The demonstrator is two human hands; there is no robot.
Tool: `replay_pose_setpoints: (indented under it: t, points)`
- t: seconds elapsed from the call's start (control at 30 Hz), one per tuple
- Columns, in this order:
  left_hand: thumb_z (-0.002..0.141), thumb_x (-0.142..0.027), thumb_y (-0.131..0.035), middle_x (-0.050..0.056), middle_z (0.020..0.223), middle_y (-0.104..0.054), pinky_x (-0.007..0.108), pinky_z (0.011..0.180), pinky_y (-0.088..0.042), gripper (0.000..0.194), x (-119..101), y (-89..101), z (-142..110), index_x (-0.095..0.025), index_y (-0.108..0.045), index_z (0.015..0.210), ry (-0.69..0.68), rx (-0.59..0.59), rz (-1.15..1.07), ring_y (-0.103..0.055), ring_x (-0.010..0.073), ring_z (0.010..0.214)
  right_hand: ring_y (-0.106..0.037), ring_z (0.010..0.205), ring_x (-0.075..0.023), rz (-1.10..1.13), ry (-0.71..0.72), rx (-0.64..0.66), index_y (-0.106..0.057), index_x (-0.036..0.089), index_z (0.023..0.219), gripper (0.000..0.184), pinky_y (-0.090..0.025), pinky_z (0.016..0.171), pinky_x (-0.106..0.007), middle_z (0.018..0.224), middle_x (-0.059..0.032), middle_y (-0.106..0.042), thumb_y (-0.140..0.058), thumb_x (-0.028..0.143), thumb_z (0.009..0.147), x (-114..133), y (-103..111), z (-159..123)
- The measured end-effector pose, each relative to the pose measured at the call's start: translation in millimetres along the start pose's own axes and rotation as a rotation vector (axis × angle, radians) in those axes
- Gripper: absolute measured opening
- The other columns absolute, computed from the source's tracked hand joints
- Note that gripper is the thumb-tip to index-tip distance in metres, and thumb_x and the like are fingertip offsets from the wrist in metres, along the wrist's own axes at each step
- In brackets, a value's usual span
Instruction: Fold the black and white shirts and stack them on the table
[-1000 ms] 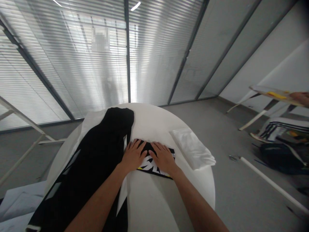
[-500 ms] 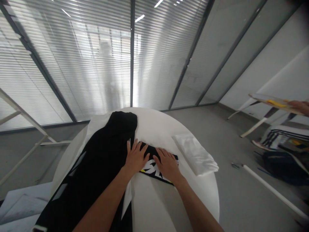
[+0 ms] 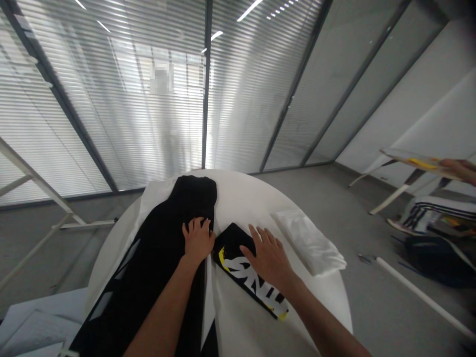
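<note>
A folded black garment [image 3: 230, 243] with white and yellow lettering lies slanted on the round white table [image 3: 245, 193]. My right hand [image 3: 269, 255] rests on its right part, fingers spread, covering some of the print. To the left, my left hand [image 3: 199, 240] lies on a long black garment [image 3: 159, 248] with pale patches along its side, its fingers apart and the thumb close to the folded piece. A white strip of cloth shows along the long garment's right edge. Beyond my right hand lies a folded white cloth [image 3: 310, 240].
A pale metal frame [image 3: 40, 183] stands at the left, above white sheets [image 3: 37, 317]. At the right are a white pole [image 3: 420, 292], a dark bag [image 3: 435, 258] and another table [image 3: 412, 158] with a person's hand [image 3: 459, 168] over it. Blinds cover the glass wall behind.
My left hand has shifted from the folded garment onto the long black one. The folded garment has turned, its right end now nearer me, exposing more lettering. The view has moved slightly.
</note>
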State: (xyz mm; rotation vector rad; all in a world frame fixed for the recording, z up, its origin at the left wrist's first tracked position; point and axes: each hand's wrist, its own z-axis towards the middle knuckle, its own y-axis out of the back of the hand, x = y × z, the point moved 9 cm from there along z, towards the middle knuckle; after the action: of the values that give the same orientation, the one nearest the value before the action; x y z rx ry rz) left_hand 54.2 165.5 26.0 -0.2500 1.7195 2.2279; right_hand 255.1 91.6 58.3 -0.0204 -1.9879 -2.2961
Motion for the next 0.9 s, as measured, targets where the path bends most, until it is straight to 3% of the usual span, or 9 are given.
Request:
replay_pose_setpoints:
  t: [0.17,0.3,0.4,0.47,0.63,0.7,0.9]
  points:
    - [0.083,-0.028,-0.052,0.01,0.133,-0.053,0.061,0.111,-0.02,0.043,0.0,-1.8,-0.7,-0.025,-0.061,0.124,-0.008,0.008,-0.008,-0.041,0.0312,0.127,-0.057,0.117,-0.0304,0.171,-0.066,0.168,-0.05,0.015,0.137,0.053,-0.044,0.094,-0.043,0.127,-0.0174,-0.061,-0.04,0.046,0.095,-9.5,-31.2,23.7]
    - [0.082,-0.027,-0.052,0.01,0.131,-0.054,0.061,0.111,-0.02,0.043,0.4,-1.3,0.7,-0.024,-0.061,0.123,-0.007,0.001,-0.019,-0.042,0.0306,0.125,-0.065,0.104,-0.0271,0.345,-0.107,0.288,-0.056,0.01,0.13,0.052,-0.046,0.093,-0.039,0.113,-0.0163,-0.069,-0.043,0.044,0.093,-30.6,-36.9,45.4]
    - [0.082,-0.028,-0.052,0.01,0.131,-0.054,0.06,0.111,-0.02,0.042,1.7,-2.5,1.4,-0.025,-0.062,0.123,0.001,0.004,-0.019,-0.043,0.0303,0.125,-0.066,0.101,-0.0265,0.458,-0.094,0.399,-0.066,0.015,0.115,0.043,-0.049,0.09,-0.037,0.109,-0.0132,-0.071,-0.056,0.044,0.087,-35.2,-38.5,55.8]
    - [0.083,-0.029,-0.052,0.01,0.132,-0.053,0.06,0.111,-0.02,0.042,2.5,-3.6,1.7,-0.025,-0.061,0.123,0.005,0.013,-0.021,-0.043,0.0304,0.125,-0.068,0.095,-0.025,0.581,-0.13,0.501,-0.069,0.016,0.108,0.039,-0.052,0.085,-0.035,0.104,-0.0109,-0.073,-0.061,0.045,0.083,-35.5,-41.9,54.8]
    - [0.083,-0.03,-0.052,0.01,0.133,-0.053,0.061,0.112,-0.019,0.041,3.5,-5.5,2.5,-0.026,-0.061,0.123,0.009,0.037,-0.028,-0.042,0.0303,0.127,-0.071,0.085,-0.0242,1.002,-0.203,0.928,-0.07,0.016,0.101,0.043,-0.057,0.074,-0.033,0.097,-0.0088,-0.075,-0.068,0.051,0.076,-10.7,-52.2,20.9]
    - [0.083,-0.03,-0.053,0.01,0.133,-0.053,0.061,0.112,-0.019,0.041,3.8,-5.5,2.8,-0.026,-0.061,0.123,0.013,0.037,-0.029,-0.042,0.0302,0.127,-0.071,0.087,-0.0237,1.09,-0.184,0.945,-0.067,0.018,0.108,0.044,-0.058,0.075,-0.033,0.1,-0.0069,-0.074,-0.073,0.043,0.072,-2.6,-47.4,12.9]
    - [0.082,-0.03,-0.053,0.01,0.133,-0.052,0.06,0.112,-0.019,0.042,4.7,-6.8,3.1,-0.027,-0.061,0.123,0.021,0.04,-0.031,-0.042,0.0303,0.126,-0.069,0.093,-0.0234,1.074,-0.015,0.719,-0.062,0.018,0.115,0.047,-0.057,0.082,-0.036,0.106,-0.0057,-0.073,-0.073,0.031,0.072,1.1,-17.8,6.1]
